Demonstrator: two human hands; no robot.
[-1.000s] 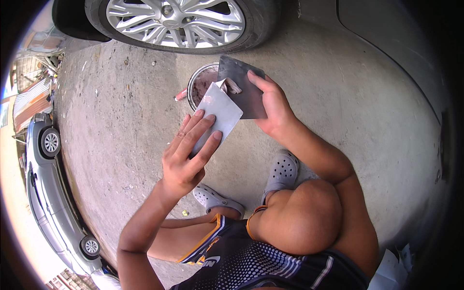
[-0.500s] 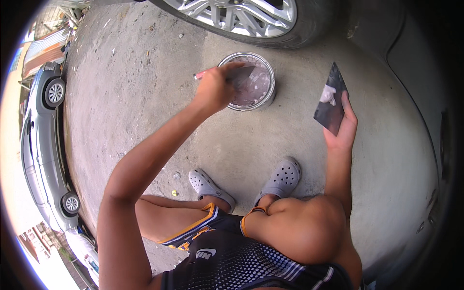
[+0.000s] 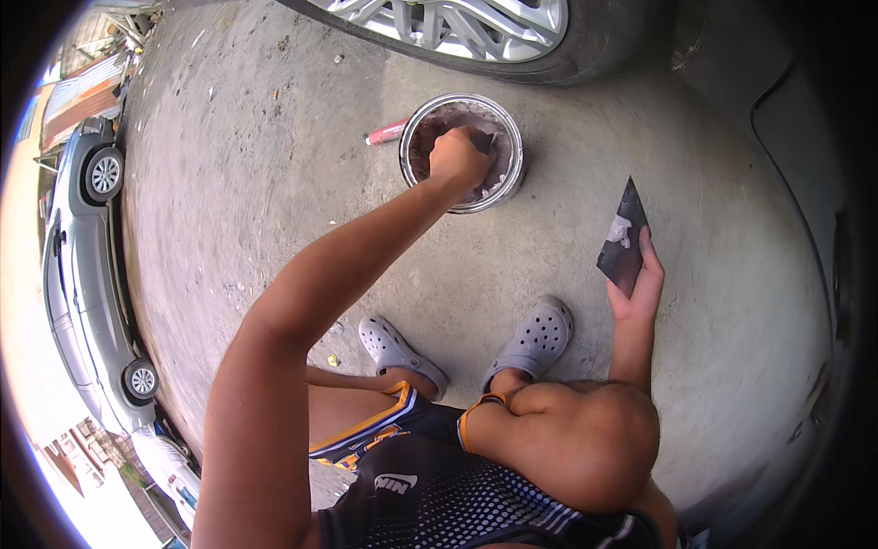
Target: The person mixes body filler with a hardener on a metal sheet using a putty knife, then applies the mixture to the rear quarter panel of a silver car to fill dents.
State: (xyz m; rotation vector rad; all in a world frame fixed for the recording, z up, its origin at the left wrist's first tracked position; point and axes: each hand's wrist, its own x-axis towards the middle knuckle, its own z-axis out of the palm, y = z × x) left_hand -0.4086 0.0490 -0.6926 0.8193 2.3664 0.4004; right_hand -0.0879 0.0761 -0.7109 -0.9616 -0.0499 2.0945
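My left hand (image 3: 457, 157) reaches into an open metal can (image 3: 518, 165) on the ground. Its fingers are closed round a dark putty spreader (image 3: 482, 141), most of which my fist covers. Greyish-pink putty (image 3: 437, 131) coats the inside of the can. Off to the right, my right hand (image 3: 644, 280) holds a dark, flat, sharp-cornered plate (image 3: 622, 263) by its edge, thumb on top. A pale dab of putty (image 3: 621, 231) sits on that plate.
A red tube (image 3: 390, 134) lies against the can's left side. Beyond the can stands a car wheel (image 3: 494, 32), and a grey car body (image 3: 732, 302) curves along the right. My grey clogs (image 3: 535, 339) rest on the concrete. Another car (image 3: 87, 274) is parked far left.
My left hand has moved right and down into the can with the spreader, uncovering the red tube. My right hand has come nearer to me, still holding the plate.
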